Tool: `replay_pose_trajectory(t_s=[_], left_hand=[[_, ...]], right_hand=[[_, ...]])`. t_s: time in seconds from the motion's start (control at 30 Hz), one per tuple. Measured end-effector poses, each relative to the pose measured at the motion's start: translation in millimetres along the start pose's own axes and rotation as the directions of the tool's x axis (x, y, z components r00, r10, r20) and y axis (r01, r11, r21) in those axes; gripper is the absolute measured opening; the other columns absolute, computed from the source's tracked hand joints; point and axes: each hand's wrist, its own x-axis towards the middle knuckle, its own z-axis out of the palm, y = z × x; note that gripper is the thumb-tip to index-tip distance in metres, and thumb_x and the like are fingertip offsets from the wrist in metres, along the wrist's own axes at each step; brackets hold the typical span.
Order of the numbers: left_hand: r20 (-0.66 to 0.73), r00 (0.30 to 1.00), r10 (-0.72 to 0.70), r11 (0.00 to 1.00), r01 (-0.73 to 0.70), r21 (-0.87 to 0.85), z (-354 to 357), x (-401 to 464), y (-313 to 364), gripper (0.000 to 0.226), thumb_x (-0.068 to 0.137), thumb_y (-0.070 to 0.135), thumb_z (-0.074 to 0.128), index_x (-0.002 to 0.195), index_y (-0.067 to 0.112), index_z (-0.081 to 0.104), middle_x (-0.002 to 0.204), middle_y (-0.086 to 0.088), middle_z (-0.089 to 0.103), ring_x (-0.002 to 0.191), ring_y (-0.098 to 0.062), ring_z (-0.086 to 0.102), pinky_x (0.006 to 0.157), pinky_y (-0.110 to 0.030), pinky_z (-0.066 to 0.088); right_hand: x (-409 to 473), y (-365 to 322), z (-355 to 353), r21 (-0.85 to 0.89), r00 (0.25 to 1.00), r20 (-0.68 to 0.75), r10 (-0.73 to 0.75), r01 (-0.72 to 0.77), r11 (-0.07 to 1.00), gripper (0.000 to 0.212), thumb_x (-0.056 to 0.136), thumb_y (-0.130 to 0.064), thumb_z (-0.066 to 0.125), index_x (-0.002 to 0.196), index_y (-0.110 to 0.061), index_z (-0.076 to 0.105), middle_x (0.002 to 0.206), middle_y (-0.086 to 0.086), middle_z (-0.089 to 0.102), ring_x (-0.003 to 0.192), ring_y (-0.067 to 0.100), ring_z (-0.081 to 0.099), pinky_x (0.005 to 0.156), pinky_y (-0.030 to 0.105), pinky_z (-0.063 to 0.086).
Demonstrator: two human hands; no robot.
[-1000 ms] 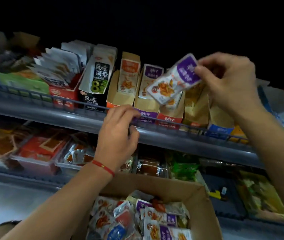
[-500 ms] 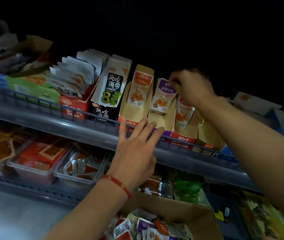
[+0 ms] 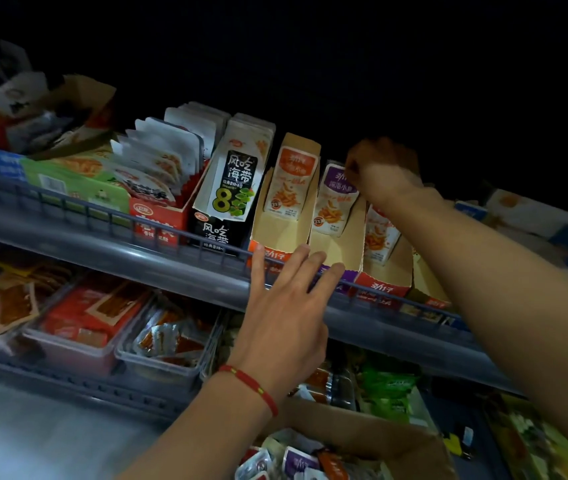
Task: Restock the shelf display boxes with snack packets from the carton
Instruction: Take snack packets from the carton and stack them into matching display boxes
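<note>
- While the right hand (image 3: 381, 171) reaches up to the purple box (image 3: 336, 252) on the upper shelf, its curled fingers pinch the top edge of the purple packet (image 3: 335, 199) standing upright in that box.
- Just left of the purple box stands the orange box (image 3: 277, 233), one orange packet (image 3: 289, 181) upright in it.
- Just right of the purple box sits the red box (image 3: 384, 284) with a packet (image 3: 377, 237) leaning inside.
- Below the purple box, the left hand (image 3: 284, 306) is spread flat with straight fingers, its fingertips (image 3: 334, 270) at the box's front and the shelf rail (image 3: 158, 233); it holds nothing.
- Far below the purple box, at the bottom edge, the carton (image 3: 372, 434) holds loose packets (image 3: 296, 460).
</note>
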Motion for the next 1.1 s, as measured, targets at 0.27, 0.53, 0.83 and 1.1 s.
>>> replay_pose_trajectory(t_s=[0.27,0.53,0.83,1.1], left_hand=[[0.039,0.999,-0.017,1.0,0.017,0.001,1.0,-1.2,2.2,0.077,0.082,0.021,0.064,0.151,0.032,0.03,0.161,0.003,0.029,0.154,-0.016,0.012,0.12,-0.066,0.0],[0.03,0.999,-0.012,1.0,0.012,-0.01,1.9,-1.2,3.6,0.077,0.083,0.02,0.064,0.151,0.033,0.03,0.162,0.004,0.027,0.154,-0.016,0.012,0.12,-0.064,0.003],[-0.099,0.973,0.207,0.975,-0.213,-0.056,12.7,-38.5,15.1,0.022,0.075,0.014,0.055,0.096,0.015,0.06,0.098,-0.004,0.059,0.094,-0.026,0.054,0.077,-0.043,0.05],[0.668,0.735,0.116,0.988,-0.016,-0.154,91.5,-106.1,34.1,0.022,0.092,0.024,0.057,0.111,0.024,0.068,0.114,0.002,0.067,0.104,-0.016,0.063,0.087,-0.035,0.054]], right_hand=[[1.4,3.0,1.8,-0.046,1.0,-0.009,0.026,-0.026,0.999,0.021,0.1,-0.021,0.059,0.119,-0.015,0.064,0.119,0.015,0.064,0.109,0.036,0.063,0.084,0.042,0.051],[-17.1,6.4,-16.8,0.015,0.998,-0.061,-0.012,0.013,1.0,0.021,0.098,-0.019,0.06,0.119,-0.016,0.064,0.12,0.014,0.063,0.108,0.035,0.062,0.086,0.044,0.053],[-192.8,39.6,-31.6,0.323,0.974,-0.204,-0.101,0.164,0.932,0.03,0.096,-0.043,0.048,0.097,-0.024,0.07,0.084,0.0,0.07,0.076,0.024,0.065,0.065,0.04,0.055],[-336.0,51.8,66.4,0.411,0.822,0.517,-0.237,0.004,0.912,0.02,0.096,-0.038,0.054,0.096,-0.028,0.071,0.074,-0.01,0.063,0.07,0.011,0.063,0.074,0.039,0.058]])
